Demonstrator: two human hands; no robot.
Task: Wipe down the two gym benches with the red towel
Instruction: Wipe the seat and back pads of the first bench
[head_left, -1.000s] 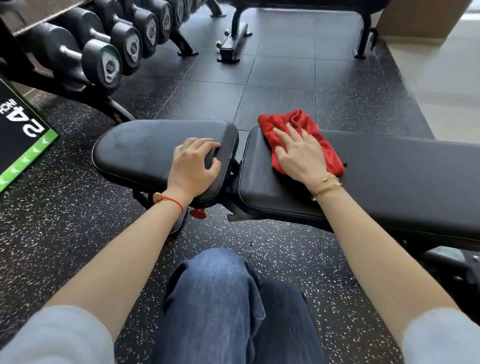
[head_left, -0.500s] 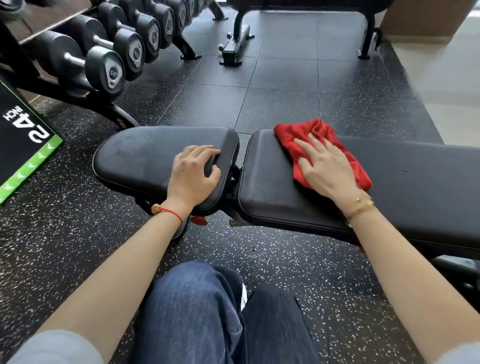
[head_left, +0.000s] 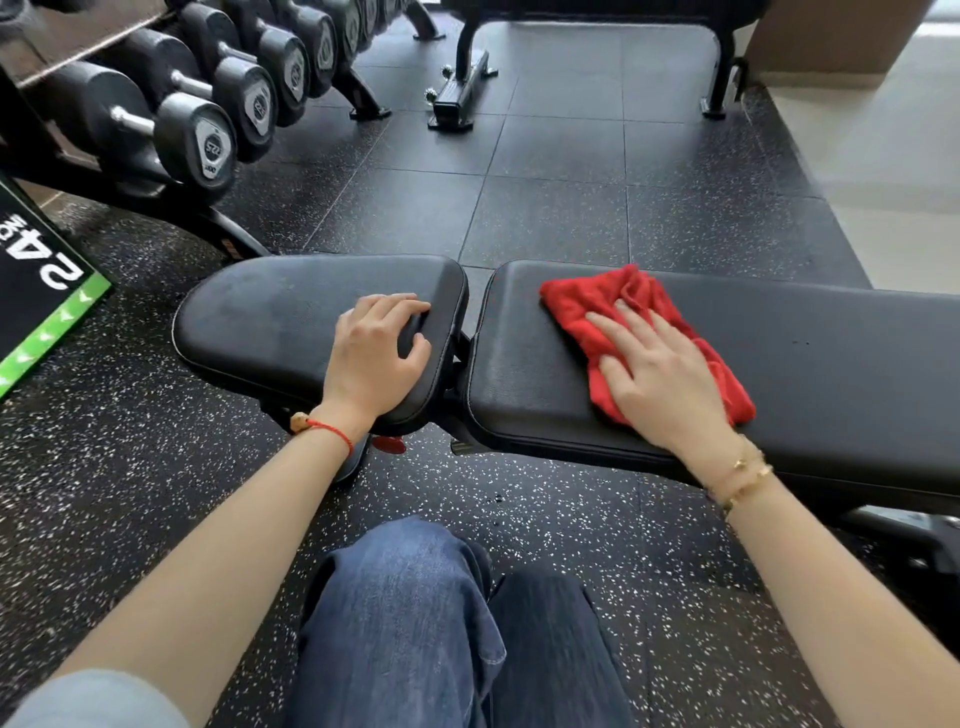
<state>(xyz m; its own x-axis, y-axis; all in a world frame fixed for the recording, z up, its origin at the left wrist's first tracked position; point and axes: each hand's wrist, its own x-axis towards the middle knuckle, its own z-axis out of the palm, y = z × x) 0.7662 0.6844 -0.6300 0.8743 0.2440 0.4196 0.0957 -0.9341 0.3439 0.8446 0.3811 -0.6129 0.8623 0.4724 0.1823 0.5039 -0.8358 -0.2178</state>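
Observation:
A black padded gym bench lies across the view in two parts: a short seat pad (head_left: 270, 322) on the left and a long back pad (head_left: 831, 364) on the right. The red towel (head_left: 587, 306) lies crumpled on the long pad near its left end. My right hand (head_left: 660, 374) presses flat on the towel, fingers spread. My left hand (head_left: 374, 353) rests on the seat pad's right end, fingers curled over its edge. A second bench's frame (head_left: 462, 88) stands at the far top; its pad is mostly out of view.
A rack of black dumbbells (head_left: 208, 140) runs along the upper left. A black and green box (head_left: 41, 291) marked 24 inch sits at the left edge. Speckled rubber floor (head_left: 519, 208) lies beyond the bench. My knees in blue jeans (head_left: 415, 623) are below it.
My right hand slid the towel to the right along the long pad, then back a little to the left. My left hand stayed on the seat pad.

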